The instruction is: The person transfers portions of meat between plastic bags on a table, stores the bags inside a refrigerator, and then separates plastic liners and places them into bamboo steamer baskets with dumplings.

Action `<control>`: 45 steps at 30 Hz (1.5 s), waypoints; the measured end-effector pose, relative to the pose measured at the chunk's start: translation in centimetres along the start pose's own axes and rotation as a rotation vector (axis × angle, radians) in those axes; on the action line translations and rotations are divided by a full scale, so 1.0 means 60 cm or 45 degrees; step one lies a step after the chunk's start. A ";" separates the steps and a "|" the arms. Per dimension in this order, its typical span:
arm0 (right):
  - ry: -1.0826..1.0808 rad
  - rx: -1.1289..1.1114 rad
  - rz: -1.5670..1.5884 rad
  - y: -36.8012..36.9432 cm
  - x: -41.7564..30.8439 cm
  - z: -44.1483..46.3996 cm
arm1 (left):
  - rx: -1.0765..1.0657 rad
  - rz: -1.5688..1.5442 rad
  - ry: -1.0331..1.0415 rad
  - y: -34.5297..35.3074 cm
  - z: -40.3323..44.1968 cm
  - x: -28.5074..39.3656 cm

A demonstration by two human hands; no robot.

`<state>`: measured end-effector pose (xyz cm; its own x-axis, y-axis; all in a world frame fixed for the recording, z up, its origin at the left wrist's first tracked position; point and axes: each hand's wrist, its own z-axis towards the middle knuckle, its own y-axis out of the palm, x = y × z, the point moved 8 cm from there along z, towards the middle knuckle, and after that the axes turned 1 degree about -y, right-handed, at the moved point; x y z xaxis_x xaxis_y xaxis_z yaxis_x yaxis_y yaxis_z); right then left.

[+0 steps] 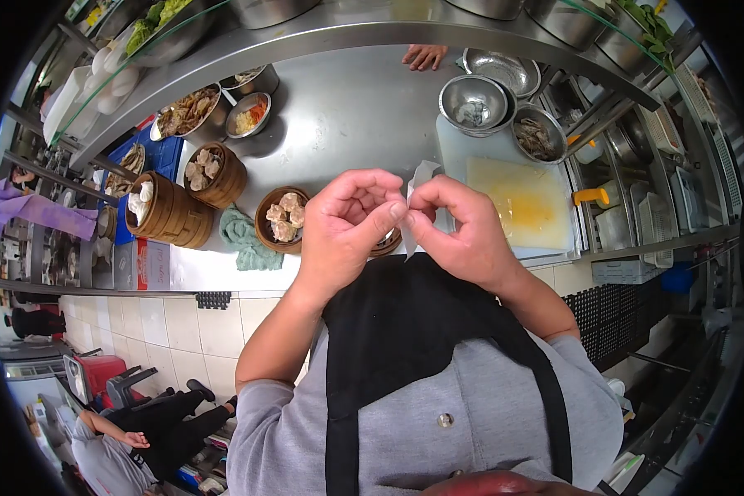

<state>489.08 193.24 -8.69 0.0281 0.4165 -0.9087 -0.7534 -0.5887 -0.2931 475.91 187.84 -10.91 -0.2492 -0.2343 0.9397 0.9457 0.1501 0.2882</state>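
Note:
Both my hands are raised close together over the steel counter's front edge, fingertips nearly touching. A thin, whitish translucent sheet [422, 176] is pinched in my right hand [461, 221]. My left hand [351, 221] has its thumb and forefinger pressed together beside the sheet; whether it also grips the sheet is unclear. Left of my left hand, a round bamboo steamer [261, 228] holds several dumplings [286, 217]. Another steamer [387, 245] sits below my fingers, mostly hidden by my hands. A green cloth [248, 238] lies crumpled to the left.
Stacked steamers [178, 217] and bowls of food [248, 116] stand left. Right are a stained cutting board [517, 202], metal bowls [473, 103] and a yellow-handled tool [591, 196]. Another person's hand [424, 56] rests at the counter's far side. A person [116, 450] is at lower left.

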 end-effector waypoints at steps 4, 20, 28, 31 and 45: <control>-0.043 0.032 -0.087 -0.002 -0.005 0.000 | -0.006 -0.030 -0.008 0.000 -0.001 0.001; -0.059 -0.043 0.017 -0.004 -0.007 0.007 | -0.113 -0.103 -0.043 0.000 0.007 0.003; -0.046 -0.029 0.034 -0.004 -0.003 0.005 | -0.087 -0.115 -0.070 0.001 0.009 0.003; -0.037 -0.051 -0.007 -0.005 -0.002 0.004 | -0.127 -0.042 -0.061 0.002 0.007 0.002; -0.036 -0.027 0.059 -0.007 0.000 -0.002 | -0.130 -0.079 -0.034 0.013 -0.001 0.008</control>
<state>489.51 193.39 -8.60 -0.0252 0.4080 -0.9126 -0.7393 -0.6221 -0.2577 476.55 187.82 -10.24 -0.3125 -0.2140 0.9255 0.9442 0.0370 0.3274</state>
